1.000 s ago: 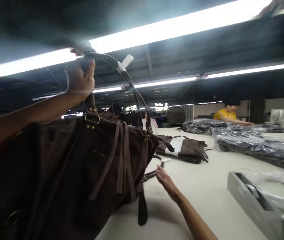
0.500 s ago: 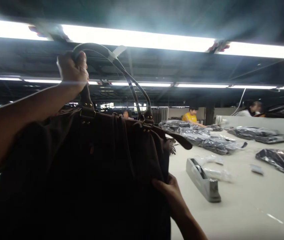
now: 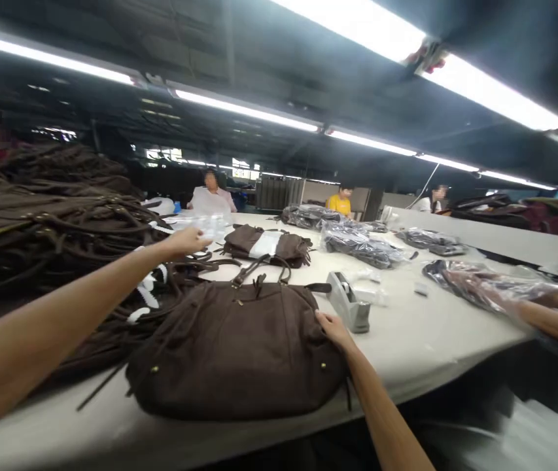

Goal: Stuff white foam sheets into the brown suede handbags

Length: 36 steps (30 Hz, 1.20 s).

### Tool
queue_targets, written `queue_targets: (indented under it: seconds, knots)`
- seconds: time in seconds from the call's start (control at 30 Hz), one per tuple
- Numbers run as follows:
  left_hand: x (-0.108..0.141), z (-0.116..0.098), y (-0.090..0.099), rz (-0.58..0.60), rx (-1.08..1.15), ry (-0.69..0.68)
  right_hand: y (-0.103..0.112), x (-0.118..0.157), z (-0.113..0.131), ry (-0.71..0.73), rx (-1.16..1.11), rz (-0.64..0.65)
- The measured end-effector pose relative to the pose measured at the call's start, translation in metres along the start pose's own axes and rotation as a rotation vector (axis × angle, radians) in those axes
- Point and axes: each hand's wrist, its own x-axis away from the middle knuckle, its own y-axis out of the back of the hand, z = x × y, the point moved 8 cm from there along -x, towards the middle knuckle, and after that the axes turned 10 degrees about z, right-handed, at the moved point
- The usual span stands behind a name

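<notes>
A dark brown handbag lies flat on the pale table in front of me, its two handles folded away from me. My right hand grips the bag's upper right side, thumb on top of the fabric. Beyond the bag's upper left, my left hand reaches out over the edge of a pile of similar bags; its fingers are partly apart and slightly blurred, with nothing visible in them. Just right of the bag stands a grey tape dispenser. Another brown bag with a white band round it lies behind.
A high heap of brown bags fills the left side. Plastic-wrapped bags lie across the back. At right, a co-worker's arms touch another wrapped bag. Several people sit farther off. The table's front edge curves at right.
The handbag, held up by a handle in my left hand, has come down onto the table. My left hand has let go of the handle; my right stays at the bag's side. The view has tilted.
</notes>
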Motion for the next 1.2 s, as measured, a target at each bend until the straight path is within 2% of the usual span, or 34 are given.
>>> queue_targets:
  seconds: [0.03,0.1,0.2,0.23,0.3,0.37,0.43,0.5,0.63,0.73,0.83,0.9,1.03,1.13,1.2]
  knots:
    - [0.021,0.012,-0.024,0.061,0.022,0.018,0.006,0.006,-0.004,0.006,0.035,-0.001]
    - [0.075,0.038,-0.065,0.11,0.069,0.056,0.019,0.023,-0.01,0.036,0.09,-0.015]
    - [0.164,0.075,-0.114,0.09,0.126,0.136,0.028,0.057,-0.034,0.045,0.123,-0.003]
    - [0.19,0.084,-0.126,0.065,0.148,0.163,0.024,0.068,-0.045,0.035,0.142,0.036]
    - [0.231,0.098,-0.143,-0.043,0.29,0.226,0.013,0.089,-0.057,0.079,0.251,0.028]
    - [0.254,0.097,-0.153,-0.087,0.375,0.27,0.003,0.105,-0.063,0.105,0.365,-0.046]
    - [0.261,0.087,-0.158,-0.097,0.441,0.319,0.003,0.111,-0.066,0.035,0.431,-0.169]
    - [0.261,0.073,-0.159,-0.119,0.529,0.368,0.014,0.108,-0.071,-0.098,0.455,-0.273]
    - [0.269,0.05,-0.173,-0.169,0.675,0.371,0.049,0.093,-0.077,-0.282,0.475,-0.34]
    - [0.285,0.048,-0.184,-0.232,0.611,0.371,0.066,0.088,-0.078,-0.314,0.483,-0.366]
    - [0.29,0.044,-0.17,-0.322,0.376,0.317,0.06,0.095,-0.069,-0.292,0.498,-0.364]
    - [0.278,0.034,-0.155,-0.253,0.196,0.256,0.046,0.105,-0.054,-0.246,0.49,-0.389]
    - [0.238,0.011,-0.14,0.073,-0.109,0.179,0.01,0.12,-0.021,-0.112,0.497,-0.434]
    - [0.22,0.009,-0.147,0.274,-0.166,0.23,0.006,0.121,-0.014,-0.067,0.538,-0.486]
    - [0.217,0.015,-0.155,0.323,-0.116,0.25,0.013,0.12,-0.021,-0.045,0.476,-0.489]
